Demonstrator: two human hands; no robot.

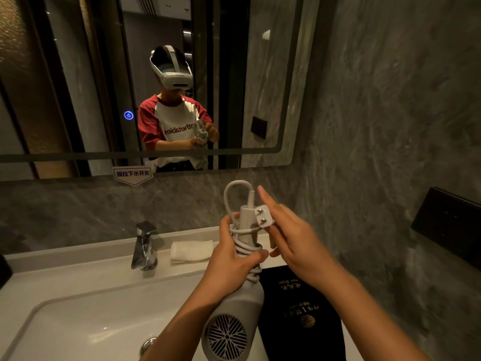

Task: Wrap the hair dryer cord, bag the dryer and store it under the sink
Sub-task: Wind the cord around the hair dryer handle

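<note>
A white hair dryer (234, 321) is held upside down over the counter, its grille facing me and its handle pointing up. My left hand (231, 264) grips the handle over the white cord (246, 247), which is coiled several times around it. A loop of cord (234, 188) arches above the handle's end. My right hand (289, 238) pinches the white plug (263, 217), prongs facing me, against the handle's top. A black bag (299, 311) with gold lettering lies flat on the counter beneath my right forearm.
A white sink basin (78, 319) with a chrome faucet (144, 246) sits to the left. A folded white towel (191, 250) lies behind the dryer. A large mirror (260, 74) hangs above. A dark wall panel (447, 225) projects at the right.
</note>
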